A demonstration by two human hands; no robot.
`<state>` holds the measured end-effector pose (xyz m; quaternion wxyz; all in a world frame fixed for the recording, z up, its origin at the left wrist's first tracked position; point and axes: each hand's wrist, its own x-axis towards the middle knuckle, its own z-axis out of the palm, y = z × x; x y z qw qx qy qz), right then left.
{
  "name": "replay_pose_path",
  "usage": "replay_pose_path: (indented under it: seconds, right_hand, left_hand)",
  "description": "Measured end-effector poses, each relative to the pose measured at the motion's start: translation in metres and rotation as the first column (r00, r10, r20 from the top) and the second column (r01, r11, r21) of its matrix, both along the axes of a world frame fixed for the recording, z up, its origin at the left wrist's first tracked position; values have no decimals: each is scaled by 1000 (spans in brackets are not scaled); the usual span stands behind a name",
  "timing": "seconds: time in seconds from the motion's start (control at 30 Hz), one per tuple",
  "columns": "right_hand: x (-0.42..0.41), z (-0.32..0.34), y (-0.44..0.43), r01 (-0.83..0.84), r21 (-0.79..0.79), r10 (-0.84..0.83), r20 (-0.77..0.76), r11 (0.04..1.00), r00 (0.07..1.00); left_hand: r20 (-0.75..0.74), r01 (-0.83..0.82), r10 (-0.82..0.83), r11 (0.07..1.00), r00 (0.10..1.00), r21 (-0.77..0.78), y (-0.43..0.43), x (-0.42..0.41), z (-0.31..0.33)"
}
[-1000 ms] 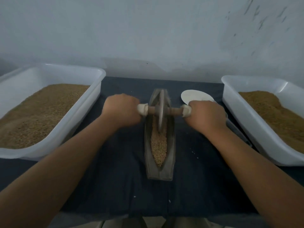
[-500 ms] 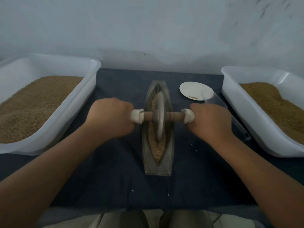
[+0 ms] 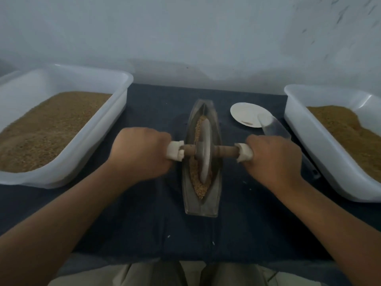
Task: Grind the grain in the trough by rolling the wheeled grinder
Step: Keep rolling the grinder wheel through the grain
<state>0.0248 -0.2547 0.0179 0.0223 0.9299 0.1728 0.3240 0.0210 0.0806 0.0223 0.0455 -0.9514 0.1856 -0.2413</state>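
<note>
so the wheeled grinder (image 3: pixel 203 150) has rolled back from the far tip of the trough (image 3: pixel 201 210) to roughly mid-channel over the grain (image 3: pixel 198 187) — left hand (image 3: pixel 142 153) and right hand (image 3: pixel 274 159) both fisted tight round its axle handles, pull stroke looks about halfway

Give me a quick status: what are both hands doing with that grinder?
Left hand and right hand grip the grinder, one each end. It stands midway along trough, in grain. Nothing blocks its path.
</note>
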Motion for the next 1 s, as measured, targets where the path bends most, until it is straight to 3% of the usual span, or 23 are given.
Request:
replay_pose_path:
  seconds: [0.2, 0.4, 0.6, 0.67, 0.73, 0.87, 1.0]
  right_hand:
    - [51, 9, 18, 140, 2, -140, 16, 990, 990]
    - [71, 16, 21, 193, -2, -192, -76, 981, 978]
    - [-2, 2, 1, 58, -34, -57, 3, 998, 998]
    - [3, -1, 2, 68, -17, -68, 18, 998, 998]
    - [24, 0, 7, 126, 12, -126, -3, 992, 992]
    - [81, 13, 24, 227, 11, -226, -61, 974, 972]
    - [79, 19, 26, 211, -3, -211, -77, 977, 974]
  left_hand:
    - [-61, -129, 127, 991, 990, -40, -18, 57, 5]
    - [-167, -156, 147, 987, 975, -44, -29, 76, 26]
    - [51, 28, -25, 998, 998, -64, -3, 12, -8]
    - [59, 11, -7, 998, 998, -69, -3, 18, -10]
    - [18, -66, 66, 998, 998, -20, -12, 40, -2]
    - [-122, -174, 164, 982, 979, -75, -28, 88, 19]
    - [-128, -182, 173, 982, 977, -60, -31, 80, 22]
